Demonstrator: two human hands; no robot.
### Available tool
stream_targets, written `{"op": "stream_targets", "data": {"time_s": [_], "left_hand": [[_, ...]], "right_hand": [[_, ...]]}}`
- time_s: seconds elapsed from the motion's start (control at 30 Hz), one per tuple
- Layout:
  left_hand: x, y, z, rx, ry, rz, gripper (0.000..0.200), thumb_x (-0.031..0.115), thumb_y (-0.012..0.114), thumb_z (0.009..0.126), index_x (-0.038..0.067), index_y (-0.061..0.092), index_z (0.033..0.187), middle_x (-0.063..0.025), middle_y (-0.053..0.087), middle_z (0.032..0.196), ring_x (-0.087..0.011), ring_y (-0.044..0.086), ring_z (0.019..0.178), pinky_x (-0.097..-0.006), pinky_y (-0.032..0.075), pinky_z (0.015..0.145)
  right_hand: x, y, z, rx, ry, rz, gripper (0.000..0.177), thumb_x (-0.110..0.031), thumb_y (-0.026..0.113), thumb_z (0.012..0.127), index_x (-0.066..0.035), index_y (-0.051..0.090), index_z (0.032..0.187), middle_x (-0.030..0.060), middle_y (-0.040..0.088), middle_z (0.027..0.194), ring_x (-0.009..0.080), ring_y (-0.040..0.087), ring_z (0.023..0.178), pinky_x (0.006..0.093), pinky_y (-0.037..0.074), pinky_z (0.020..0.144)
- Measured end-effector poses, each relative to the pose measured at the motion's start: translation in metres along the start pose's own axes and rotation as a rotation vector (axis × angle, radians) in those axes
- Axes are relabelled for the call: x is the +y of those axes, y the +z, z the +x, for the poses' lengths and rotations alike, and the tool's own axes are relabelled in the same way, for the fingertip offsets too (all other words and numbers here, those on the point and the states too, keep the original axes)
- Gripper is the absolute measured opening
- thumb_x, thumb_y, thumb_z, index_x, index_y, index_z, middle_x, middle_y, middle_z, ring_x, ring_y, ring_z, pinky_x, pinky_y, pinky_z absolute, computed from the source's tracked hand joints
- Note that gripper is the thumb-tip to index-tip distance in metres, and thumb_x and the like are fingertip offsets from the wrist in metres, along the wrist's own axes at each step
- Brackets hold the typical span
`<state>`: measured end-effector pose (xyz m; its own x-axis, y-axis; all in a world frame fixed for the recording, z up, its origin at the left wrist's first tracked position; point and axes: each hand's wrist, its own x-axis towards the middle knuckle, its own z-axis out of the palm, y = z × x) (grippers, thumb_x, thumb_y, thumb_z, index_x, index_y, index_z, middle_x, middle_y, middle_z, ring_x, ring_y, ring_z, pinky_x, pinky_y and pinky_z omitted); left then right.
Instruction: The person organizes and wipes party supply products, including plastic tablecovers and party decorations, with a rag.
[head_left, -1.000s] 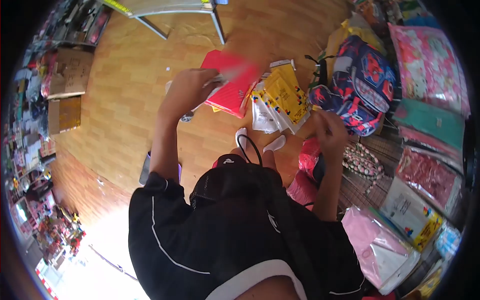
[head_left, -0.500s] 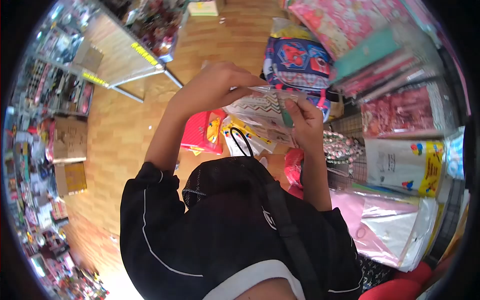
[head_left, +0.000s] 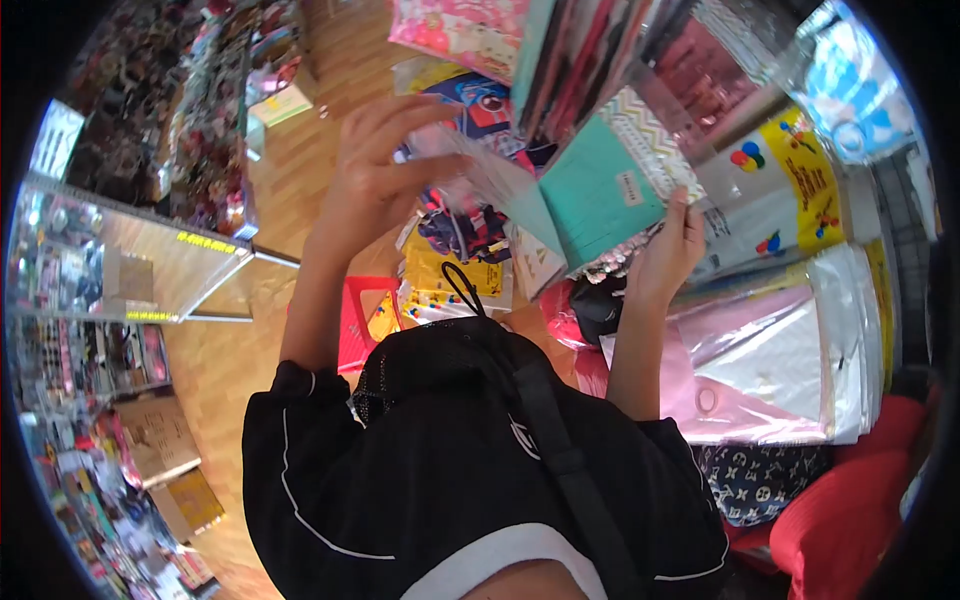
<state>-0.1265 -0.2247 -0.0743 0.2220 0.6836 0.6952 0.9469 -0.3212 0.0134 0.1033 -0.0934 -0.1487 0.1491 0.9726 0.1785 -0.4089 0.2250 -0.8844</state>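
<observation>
My right hand [head_left: 668,250] grips the lower right edge of a flat teal packet [head_left: 600,195], thumb on top. The packet has a zigzag-patterned strip along its right side and a small white label. A clear plastic sheet or sleeve [head_left: 495,180] spreads from the packet's left side and is partly blurred. My left hand [head_left: 375,170] is raised beside that plastic, its fingers stretched and apart from the thumb. Plastic shows between them, but contact is hard to make out.
Packaged bags [head_left: 590,60] hang at upper right, beside a blue backpack [head_left: 485,105]. Pink and white plastic packs [head_left: 745,360] lie at right, above a red item [head_left: 850,500]. A red bag [head_left: 365,315] is near the floor. A glass-topped table [head_left: 130,250] and crowded shelves line the left.
The packet has turned and opened out to the right, showing its teal face. My left hand has moved left and spread its fingers. The view has shifted rightward.
</observation>
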Motion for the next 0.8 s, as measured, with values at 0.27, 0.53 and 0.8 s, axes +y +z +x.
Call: {"op": "stream_targets", "data": {"time_s": [0.27, 0.53, 0.8], "left_hand": [[-0.058, 0.016, -0.025, -0.035, -0.555, 0.188, 0.035, -0.005, 0.056, 0.061, 0.014, 0.066, 0.088, -0.0047, 0.052, 0.075, -0.0219, 0.051, 0.068, -0.0323, 0.041, 0.059], [-0.103, 0.022, -0.031, -0.082, -0.365, -0.712, 0.027, -0.007, 0.050, 0.071, 0.002, 0.062, 0.094, -0.0090, 0.062, 0.094, -0.0191, 0.058, 0.089, -0.0266, 0.044, 0.079], [-0.085, 0.018, -0.019, -0.004, -0.499, -1.387, 0.013, 0.007, 0.056, 0.074, -0.002, 0.060, 0.083, -0.0078, 0.059, 0.088, -0.0165, 0.056, 0.085, -0.0272, 0.044, 0.077]], "right_hand": [[-0.050, -0.033, -0.011, 0.367, -0.315, 0.074, 0.021, -0.019, 0.053, 0.086, 0.001, 0.052, 0.078, 0.0038, 0.055, 0.076, 0.0078, 0.048, 0.069, 0.0220, 0.040, 0.062], [-0.075, -0.051, -0.022, -0.137, -0.332, 0.061, 0.005, -0.007, 0.054, 0.082, -0.003, 0.055, 0.081, 0.0063, 0.058, 0.081, 0.0107, 0.052, 0.074, 0.0236, 0.042, 0.072], [-0.028, 0.041, -0.057, -0.320, -0.008, -0.047, 0.012, -0.012, 0.052, 0.085, -0.001, 0.057, 0.084, -0.0029, 0.053, 0.071, 0.0028, 0.044, 0.065, 0.0178, 0.035, 0.061]]}}
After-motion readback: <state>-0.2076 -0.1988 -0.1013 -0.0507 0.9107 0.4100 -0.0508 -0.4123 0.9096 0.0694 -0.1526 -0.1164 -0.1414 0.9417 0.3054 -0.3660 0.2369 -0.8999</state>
